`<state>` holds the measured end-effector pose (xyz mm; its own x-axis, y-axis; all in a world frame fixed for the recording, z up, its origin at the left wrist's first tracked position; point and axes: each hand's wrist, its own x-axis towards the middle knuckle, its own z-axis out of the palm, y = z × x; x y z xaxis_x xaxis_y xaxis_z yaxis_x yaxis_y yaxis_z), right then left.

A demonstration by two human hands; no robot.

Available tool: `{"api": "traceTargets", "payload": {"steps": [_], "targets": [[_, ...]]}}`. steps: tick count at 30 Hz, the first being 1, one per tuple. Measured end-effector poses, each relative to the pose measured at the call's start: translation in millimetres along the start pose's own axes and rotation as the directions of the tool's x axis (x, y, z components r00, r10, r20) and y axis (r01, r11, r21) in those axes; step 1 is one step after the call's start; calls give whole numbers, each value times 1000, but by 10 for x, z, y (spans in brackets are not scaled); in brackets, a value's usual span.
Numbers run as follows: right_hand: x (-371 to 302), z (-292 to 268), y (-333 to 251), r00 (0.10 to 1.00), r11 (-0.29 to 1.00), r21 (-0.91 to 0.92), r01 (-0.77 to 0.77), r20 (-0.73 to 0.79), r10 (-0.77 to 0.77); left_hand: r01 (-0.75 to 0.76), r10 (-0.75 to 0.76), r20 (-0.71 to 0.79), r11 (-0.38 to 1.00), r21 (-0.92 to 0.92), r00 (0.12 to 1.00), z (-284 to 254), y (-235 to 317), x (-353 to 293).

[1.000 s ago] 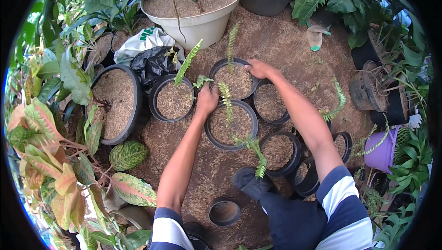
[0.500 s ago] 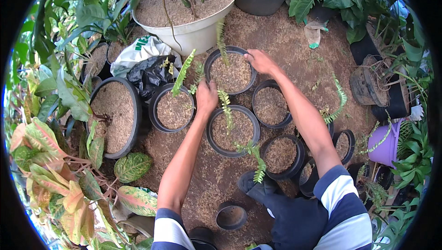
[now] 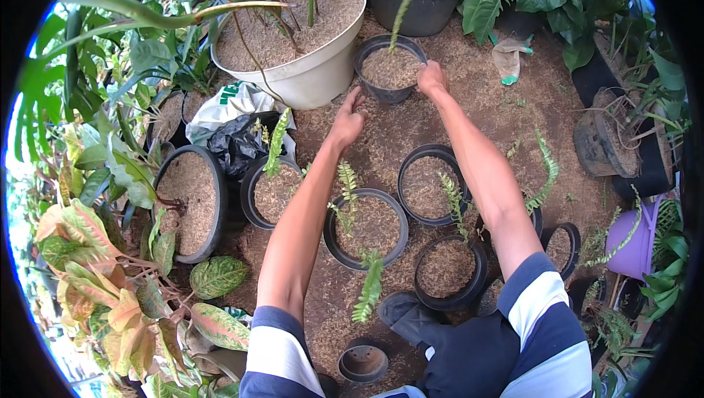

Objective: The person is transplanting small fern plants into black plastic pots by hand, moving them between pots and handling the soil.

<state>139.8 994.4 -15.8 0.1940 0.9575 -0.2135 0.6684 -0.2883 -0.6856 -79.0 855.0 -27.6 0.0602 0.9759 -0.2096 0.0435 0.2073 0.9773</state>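
At the far middle, beside the big white pot, stands a black flower pot [image 3: 387, 94] filled with brown growing medium, a single fern frond [image 3: 402, 17] rising from it. My right hand [image 3: 433, 79] grips its right rim with closed fingers. Just short of the pot's lower left side is my left hand [image 3: 347, 118], fingers apart and holding nothing. Closer to me sit several more black pots with small ferns, among them a middle pot [image 3: 367, 229], a right pot [image 3: 431, 184] and a left pot [image 3: 270, 191] partly hidden by my left forearm.
A large white pot [image 3: 323, 68] and a dark grey pot [image 3: 414, 2] stand at the back. White and black plastic bags [image 3: 238, 138] lie at left. A glove [image 3: 507, 59] rests on the soil. A purple pot [image 3: 632, 240] is at right, a small empty pot [image 3: 363, 361] near me.
The fern pot has moved away from me, to a place between the white and dark grey pots. My right hand stayed on its rim; my left hand has let go of it.
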Motion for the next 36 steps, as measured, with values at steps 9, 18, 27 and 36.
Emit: {"api": "traceTargets", "payload": {"steps": [9, 18, 27, 36], "targets": [[165, 210, 357, 962, 961, 197, -194, 230, 147, 107, -108, 15, 993, 47, 994, -106, 123, -371], [-417, -220, 157, 883, 915, -213, 343, 407, -236, -78, 51, -238, 991, -108, 970, -33, -109, -2019], [-1359, 114, 7, 304, 650, 91, 754, 829, -469, -76, 188, -448, 964, 257, 874, 377, -601, -2869], [-1937, 289, -22, 94, 599, 68, 798, 967, -236, 276, -141, -480, 934, 225, 866, 281, -916, -2971]]}}
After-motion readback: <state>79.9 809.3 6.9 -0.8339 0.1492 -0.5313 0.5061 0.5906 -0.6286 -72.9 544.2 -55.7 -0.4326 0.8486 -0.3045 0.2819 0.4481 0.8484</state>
